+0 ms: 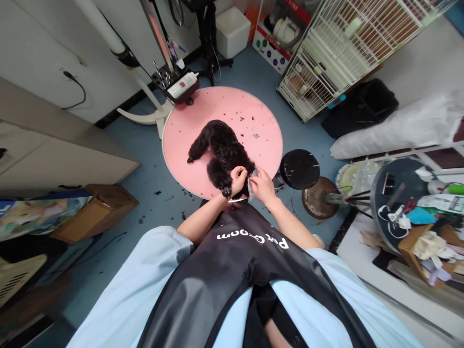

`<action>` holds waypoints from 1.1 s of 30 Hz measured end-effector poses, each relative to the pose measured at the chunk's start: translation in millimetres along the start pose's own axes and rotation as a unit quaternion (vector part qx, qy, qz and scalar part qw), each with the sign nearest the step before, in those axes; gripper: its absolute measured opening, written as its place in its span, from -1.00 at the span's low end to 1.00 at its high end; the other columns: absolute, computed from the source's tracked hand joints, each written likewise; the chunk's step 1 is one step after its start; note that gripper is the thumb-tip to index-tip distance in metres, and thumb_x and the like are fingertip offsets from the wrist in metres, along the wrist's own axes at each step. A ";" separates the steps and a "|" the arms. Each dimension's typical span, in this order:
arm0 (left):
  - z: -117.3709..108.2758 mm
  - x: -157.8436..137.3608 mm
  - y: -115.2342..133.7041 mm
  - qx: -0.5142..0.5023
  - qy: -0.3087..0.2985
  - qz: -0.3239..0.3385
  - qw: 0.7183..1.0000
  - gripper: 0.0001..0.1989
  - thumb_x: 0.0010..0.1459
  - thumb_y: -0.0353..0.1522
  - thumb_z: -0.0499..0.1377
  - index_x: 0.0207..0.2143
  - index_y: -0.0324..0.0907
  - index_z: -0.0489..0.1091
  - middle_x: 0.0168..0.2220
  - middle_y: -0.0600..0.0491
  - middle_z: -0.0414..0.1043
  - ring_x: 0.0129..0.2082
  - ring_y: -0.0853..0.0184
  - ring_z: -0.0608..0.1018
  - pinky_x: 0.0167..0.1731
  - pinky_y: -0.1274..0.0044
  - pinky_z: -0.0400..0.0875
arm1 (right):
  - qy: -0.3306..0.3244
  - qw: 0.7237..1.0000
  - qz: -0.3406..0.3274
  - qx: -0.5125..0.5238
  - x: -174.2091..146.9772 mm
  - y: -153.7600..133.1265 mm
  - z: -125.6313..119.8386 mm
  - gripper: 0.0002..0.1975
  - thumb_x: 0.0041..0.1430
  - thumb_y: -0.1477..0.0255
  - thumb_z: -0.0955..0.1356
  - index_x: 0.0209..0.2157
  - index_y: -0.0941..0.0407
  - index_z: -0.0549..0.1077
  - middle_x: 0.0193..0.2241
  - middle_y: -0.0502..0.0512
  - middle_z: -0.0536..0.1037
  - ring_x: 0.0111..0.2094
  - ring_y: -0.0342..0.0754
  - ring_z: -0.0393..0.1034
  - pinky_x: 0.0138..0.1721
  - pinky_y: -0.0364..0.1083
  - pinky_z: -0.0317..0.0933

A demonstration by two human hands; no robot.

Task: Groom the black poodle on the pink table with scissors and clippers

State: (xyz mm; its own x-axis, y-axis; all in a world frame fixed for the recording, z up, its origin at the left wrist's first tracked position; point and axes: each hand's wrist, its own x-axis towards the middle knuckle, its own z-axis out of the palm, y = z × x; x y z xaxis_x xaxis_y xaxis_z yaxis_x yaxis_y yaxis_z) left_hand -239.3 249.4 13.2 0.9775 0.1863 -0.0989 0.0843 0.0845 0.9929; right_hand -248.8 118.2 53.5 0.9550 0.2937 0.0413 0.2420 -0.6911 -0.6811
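Observation:
A black curly-coated dog (226, 147) is on a round pink grooming table (181, 116), close to its front edge. My left hand (238, 180) is closed in a pinch against the dog's near end; what sits between its fingertips is hidden. Right beside it, my right hand (261, 185) pinches a thin whitish sheet (251, 189), perhaps a wipe or piece of film, which hangs down along the dog's fur. Both hands nearly meet there, just above my black apron (232, 241). The part of the dog under my fingers is mostly covered.
Loose black hair clippings lie on the tabletop and floor. A tool holder (177, 89) with a white bottle stands at the table's far left edge. To the right are a black stool (300, 169), a white wire cage (326, 63) and a cluttered round grey table (384, 208).

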 end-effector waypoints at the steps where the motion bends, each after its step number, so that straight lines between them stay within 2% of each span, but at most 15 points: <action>1: 0.4 0.2 -0.3 -0.002 -0.002 0.001 1.000 -0.88 0.10 -0.39 0.09 -0.48 -0.21 0.32 -0.51 0.10 0.31 -0.48 0.44 0.36 -0.43 0.60 0.26 | -0.005 1.000 -0.006 0.008 -1.8 5.4 -2.0 -0.86 0.09 0.44 0.32 -0.38 0.05 0.55 0.09 0.14 0.35 0.14 0.12 0.20 0.16 0.16 0.11; 5: 3.3 0.7 4.6 -0.013 0.015 -0.018 1.000 -0.88 0.10 -0.44 0.09 -0.50 -0.22 0.30 -0.53 0.12 0.28 -0.50 0.45 0.34 -0.42 0.60 0.25 | 0.005 0.999 0.004 0.044 -11.6 22.3 -17.0 -0.88 0.04 0.44 0.32 -0.45 0.08 0.53 -0.09 0.17 0.43 -0.04 0.06 0.34 0.01 0.08 0.26; 8: 5.6 1.4 10.9 -0.018 0.024 -0.040 0.999 -0.87 0.09 -0.47 0.09 -0.52 -0.22 0.29 -0.54 0.13 0.27 -0.49 0.45 0.34 -0.40 0.60 0.26 | 0.075 0.994 0.044 0.065 -15.7 20.2 -24.8 -0.85 0.09 0.42 0.29 -0.45 0.10 0.50 -0.32 0.12 0.46 -0.23 0.00 0.39 -0.15 0.01 0.31; 10: 6.4 1.5 13.2 -0.018 0.017 -0.039 0.999 -0.88 0.08 -0.47 0.09 -0.51 -0.22 0.30 -0.54 0.13 0.28 -0.49 0.45 0.34 -0.40 0.60 0.26 | 0.122 0.988 0.061 0.076 -12.9 12.1 -22.3 -0.83 0.12 0.39 0.28 -0.42 0.11 0.49 -0.39 0.09 0.46 -0.31 -0.03 0.38 -0.22 -0.04 0.31; 12: 6.6 0.9 13.5 -0.015 0.005 -0.029 0.999 -0.90 0.08 -0.46 0.09 -0.50 -0.22 0.32 -0.53 0.13 0.30 -0.48 0.45 0.34 -0.41 0.60 0.25 | 0.131 0.987 0.071 0.064 -5.7 3.6 -13.2 -0.84 0.11 0.37 0.31 -0.36 0.11 0.50 -0.38 0.09 0.47 -0.35 -0.04 0.37 -0.24 -0.05 0.30; 14: 6.7 -0.2 12.2 -0.008 -0.005 -0.015 1.000 -0.90 0.07 -0.46 0.09 -0.50 -0.23 0.33 -0.51 0.12 0.31 -0.48 0.46 0.35 -0.41 0.61 0.25 | 0.112 0.990 0.082 0.034 2.7 -0.5 -1.3 -0.85 0.07 0.36 0.33 -0.35 0.12 0.51 -0.38 0.10 0.50 -0.35 -0.03 0.37 -0.24 -0.05 0.29; 18: 7.9 -1.7 8.2 -0.005 -0.002 -0.011 1.000 -0.89 0.06 -0.44 0.08 -0.51 -0.24 0.31 -0.51 0.11 0.32 -0.46 0.45 0.36 -0.39 0.61 0.25 | 0.095 0.992 0.080 0.002 8.1 9.5 11.7 -0.83 0.12 0.40 0.29 -0.40 0.12 0.51 -0.40 0.12 0.53 -0.31 -0.01 0.39 -0.20 -0.05 0.27; 21: 9.1 -1.7 6.6 -0.012 0.018 -0.025 0.999 -0.89 0.06 -0.42 0.07 -0.51 -0.24 0.29 -0.52 0.11 0.30 -0.47 0.45 0.35 -0.38 0.60 0.26 | 0.113 0.991 0.066 0.010 -0.5 22.5 5.1 -0.80 0.14 0.44 0.26 -0.36 0.14 0.52 -0.38 0.14 0.54 -0.30 -0.01 0.40 -0.19 -0.05 0.27; 25: 7.8 -1.2 8.1 -0.012 0.029 -0.034 0.999 -0.88 0.06 -0.41 0.07 -0.52 -0.23 0.28 -0.53 0.12 0.27 -0.47 0.46 0.34 -0.38 0.61 0.26 | 0.179 0.981 0.075 0.017 -11.3 25.9 -9.0 -0.80 0.16 0.43 0.26 -0.34 0.13 0.53 -0.41 0.11 0.52 -0.33 -0.02 0.39 -0.22 -0.04 0.28; 27: 6.7 -1.5 9.2 -0.009 0.021 -0.024 0.999 -0.88 0.06 -0.40 0.07 -0.52 -0.23 0.28 -0.52 0.11 0.28 -0.47 0.46 0.34 -0.39 0.61 0.26 | 0.153 0.988 0.031 0.014 -11.9 21.2 -9.0 -0.80 0.18 0.42 0.27 -0.31 0.10 0.54 -0.37 0.10 0.49 -0.29 -0.03 0.38 -0.19 -0.04 0.28; 30: 6.3 -2.5 8.1 0.001 0.008 -0.005 1.000 -0.87 0.07 -0.38 0.07 -0.51 -0.23 0.30 -0.51 0.11 0.29 -0.47 0.46 0.35 -0.41 0.62 0.25 | 0.074 0.996 -0.037 -0.037 -8.8 15.3 0.6 -0.83 0.16 0.41 0.31 -0.33 0.09 0.56 -0.32 0.13 0.44 -0.23 0.00 0.33 -0.13 -0.02 0.25; 33: 7.3 -4.3 3.1 0.015 0.015 -0.009 1.000 -0.87 0.06 -0.38 0.06 -0.51 -0.23 0.30 -0.51 0.10 0.30 -0.47 0.46 0.35 -0.40 0.62 0.26 | 0.047 0.997 -0.022 -0.054 -7.2 16.8 9.9 -0.85 0.15 0.43 0.32 -0.41 0.11 0.55 -0.35 0.14 0.41 -0.24 0.00 0.30 -0.13 -0.01 0.24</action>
State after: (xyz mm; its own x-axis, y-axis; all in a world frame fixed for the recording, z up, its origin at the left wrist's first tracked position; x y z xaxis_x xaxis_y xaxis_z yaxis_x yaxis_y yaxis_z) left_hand -241.8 241.7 17.1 0.9694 0.2151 -0.1185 0.1085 0.0578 0.9924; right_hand -253.3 111.0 34.5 0.9538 0.2652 0.1414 0.2960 -0.7475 -0.5946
